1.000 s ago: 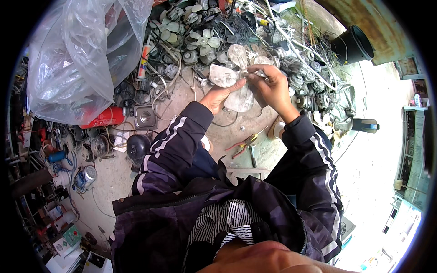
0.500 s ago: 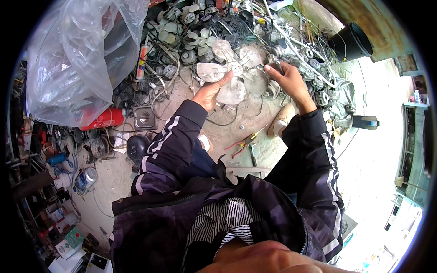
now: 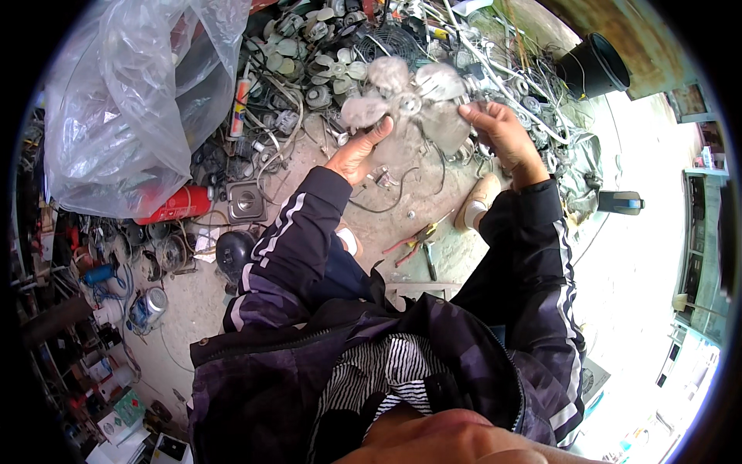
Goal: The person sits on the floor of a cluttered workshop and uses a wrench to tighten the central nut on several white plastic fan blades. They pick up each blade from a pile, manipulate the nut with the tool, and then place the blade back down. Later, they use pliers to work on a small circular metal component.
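Note:
A dusty, pale fan blade wheel [image 3: 409, 104] with several broad blades is off the floor between my hands, smeared by motion. Its lower blade is so blurred that the floor shows through. My left hand [image 3: 357, 152] is at its lower left, thumb stretched up beside a blade; the other fingers are hidden. My right hand [image 3: 504, 138] is closed at the right edge of the wheel, thumb and forefinger pinched together by a blade. What lies in that pinch is hidden. On the floor below are pliers [image 3: 418, 241] with red and yellow handles and a dark-handled tool [image 3: 431, 263].
A heap of small motors, fan wheels [image 3: 340, 69] and cables spreads beyond my hands. At left are a clear plastic bag [image 3: 131, 100], an orange-white tube [image 3: 240, 104], a red cylinder [image 3: 178, 204] and a metal box [image 3: 246, 201]. A black bucket [image 3: 593, 68] lies tipped at far right.
The fan wheel has turned and shifted slightly up and right, its blades now smeared. My right hand has moved slightly right, and a metal part by its fingers is no longer distinct. My left hand has barely moved.

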Motion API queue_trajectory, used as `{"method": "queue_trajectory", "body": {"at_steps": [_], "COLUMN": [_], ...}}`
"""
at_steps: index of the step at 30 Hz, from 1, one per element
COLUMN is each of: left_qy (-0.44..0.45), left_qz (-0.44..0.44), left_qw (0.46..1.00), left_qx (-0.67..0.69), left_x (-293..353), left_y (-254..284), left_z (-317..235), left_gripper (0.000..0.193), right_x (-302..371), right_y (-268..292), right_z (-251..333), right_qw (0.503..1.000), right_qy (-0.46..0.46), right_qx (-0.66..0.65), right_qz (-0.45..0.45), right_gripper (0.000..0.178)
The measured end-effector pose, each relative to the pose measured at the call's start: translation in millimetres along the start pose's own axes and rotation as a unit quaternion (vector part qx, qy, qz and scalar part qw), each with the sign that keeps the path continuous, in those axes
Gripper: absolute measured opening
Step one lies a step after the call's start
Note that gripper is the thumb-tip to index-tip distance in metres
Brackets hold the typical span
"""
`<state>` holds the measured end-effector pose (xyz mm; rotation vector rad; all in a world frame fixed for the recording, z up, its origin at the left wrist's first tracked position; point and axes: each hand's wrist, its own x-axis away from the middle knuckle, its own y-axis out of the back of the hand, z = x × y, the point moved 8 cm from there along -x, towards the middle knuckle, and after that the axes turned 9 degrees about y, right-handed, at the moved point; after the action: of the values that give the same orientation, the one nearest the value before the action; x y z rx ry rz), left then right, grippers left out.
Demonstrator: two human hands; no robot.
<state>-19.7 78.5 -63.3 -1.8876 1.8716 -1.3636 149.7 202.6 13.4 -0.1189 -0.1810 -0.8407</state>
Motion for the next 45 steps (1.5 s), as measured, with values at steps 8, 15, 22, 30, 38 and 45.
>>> {"method": "queue_trajectory", "body": {"at_steps": [8,15,22,30,38,45], "left_qy": [-0.019,0.001,0.032,0.012,-0.013,-0.010], "left_qz": [0.063,-0.027,-0.080,-0.070,-0.108,-0.118], "left_qw": [0.995,0.999,0.996,0.996,0.994,0.991], "left_qx": [0.069,0.024,0.030,0.061,0.015,0.065], "left_x": [-8.6,-13.9,-8.3,-10.7,-2.9,-4.1], "left_y": [-18.1,1.9,21.2,16.2,16.2,13.3], "left_z": [-1.6,3.9,8.8,2.0,-9.0,-16.1], "left_gripper": [0.062,0.053,0.060,0.064,0.056,0.055], "right_x": [52.5,215.4,334.0,329.8,118.0,-69.9], "right_y": [115.3,238.1,218.1,265.9,163.4,-22.9], "right_z": [54.8,-43.1,-246.2,-277.3,-26.3,183.8], "right_qw": [0.965,0.896,0.791,0.719,0.974,0.813], "right_qy": [0.144,0.041,-0.237,-0.138,-0.041,0.259], "right_qx": [-0.093,0.004,-0.051,-0.337,-0.020,0.508], "right_qz": [-0.197,-0.442,-0.562,-0.592,-0.224,0.115], "right_gripper": [0.017,0.019,0.035,0.017,0.020,0.023]}}
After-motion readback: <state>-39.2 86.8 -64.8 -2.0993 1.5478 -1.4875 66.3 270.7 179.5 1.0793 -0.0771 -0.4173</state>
